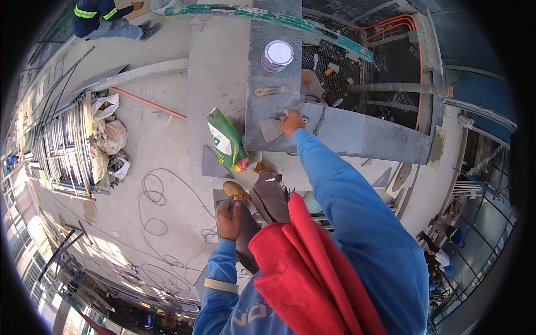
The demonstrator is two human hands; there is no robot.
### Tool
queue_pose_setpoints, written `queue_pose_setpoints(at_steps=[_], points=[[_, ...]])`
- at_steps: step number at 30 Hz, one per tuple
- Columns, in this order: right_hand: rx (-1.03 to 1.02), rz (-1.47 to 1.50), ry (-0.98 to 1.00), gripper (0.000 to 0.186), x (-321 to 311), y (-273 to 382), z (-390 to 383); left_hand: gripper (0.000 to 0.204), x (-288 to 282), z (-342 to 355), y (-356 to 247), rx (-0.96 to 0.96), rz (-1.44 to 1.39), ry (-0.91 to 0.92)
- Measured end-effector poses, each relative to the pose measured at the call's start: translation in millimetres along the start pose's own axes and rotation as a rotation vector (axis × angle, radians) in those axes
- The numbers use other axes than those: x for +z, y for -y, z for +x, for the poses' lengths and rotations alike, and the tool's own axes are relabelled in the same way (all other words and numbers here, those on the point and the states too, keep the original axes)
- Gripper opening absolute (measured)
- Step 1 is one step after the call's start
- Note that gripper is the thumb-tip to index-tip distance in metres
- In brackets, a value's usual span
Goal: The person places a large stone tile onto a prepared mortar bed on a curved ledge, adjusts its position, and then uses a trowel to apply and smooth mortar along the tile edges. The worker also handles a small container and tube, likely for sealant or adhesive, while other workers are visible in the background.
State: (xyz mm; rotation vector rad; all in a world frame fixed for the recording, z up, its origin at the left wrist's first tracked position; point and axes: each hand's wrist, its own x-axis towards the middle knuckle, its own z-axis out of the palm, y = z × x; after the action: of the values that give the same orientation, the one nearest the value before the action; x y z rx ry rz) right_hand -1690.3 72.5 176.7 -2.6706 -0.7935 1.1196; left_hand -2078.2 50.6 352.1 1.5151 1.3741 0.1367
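My right hand [292, 123] is closed around the handle of a trowel. Its flat, roughly triangular grey blade [272, 130] lies on the dark grey slab ledge [363, 129], left of my fingers. Farther up the ledge rests a putty knife [269, 91] with a pale handle. Beyond it stands a round can [273, 67] with a white top. My left hand [229, 219] is curled beside my knee, well away from the ledge; what its fingers hold, if anything, is hidden. A cream band [221, 285] circles the left sleeve.
A green-and-white bag [226, 142] leans by my boots [237, 190]. A long green level [279, 20] crosses the ledge's far end. Right of it is a recess with rubble and a pipe [402, 88]. Cable loops [153, 198] lie on the floor; another person [103, 17] sits far left.
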Motion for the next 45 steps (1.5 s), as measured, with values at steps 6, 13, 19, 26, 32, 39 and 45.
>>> queue_pose_setpoints(at_steps=[6, 13, 19, 26, 32, 39, 45], points=[[-0.288, -0.468, -0.004, 0.051, -14, -31, -1, 0.037, 16, 181, -39, 0.448, 0.358, 0.164], [-0.266, -0.728, 0.045, 0.019, 7, -22, -4, 0.04, 168, 396, -103, 0.995, 0.704, 0.311], [0.203, -0.166, -0.175, 0.035, 0, 24, -135, 0.038, 136, 417, -101, 0.806, 0.593, 0.547], [0.502, 0.458, -0.306, 0.045, 44, 183, -248, 0.068, -151, 369, -72, 0.29, 0.308, 0.748], [0.169, 0.799, -0.276, 0.039, -2, 378, -203, 0.068, -255, 296, -122, -0.025, -0.112, 0.91], [-0.225, 1.046, -0.529, 0.027, -51, 471, -205, 0.04, -276, 294, -220, 0.116, -0.407, 0.555], [-0.041, 1.8, 0.068, 0.033, -117, 462, -214, 0.02, -304, 280, -262, 0.185, -0.297, 1.173]])
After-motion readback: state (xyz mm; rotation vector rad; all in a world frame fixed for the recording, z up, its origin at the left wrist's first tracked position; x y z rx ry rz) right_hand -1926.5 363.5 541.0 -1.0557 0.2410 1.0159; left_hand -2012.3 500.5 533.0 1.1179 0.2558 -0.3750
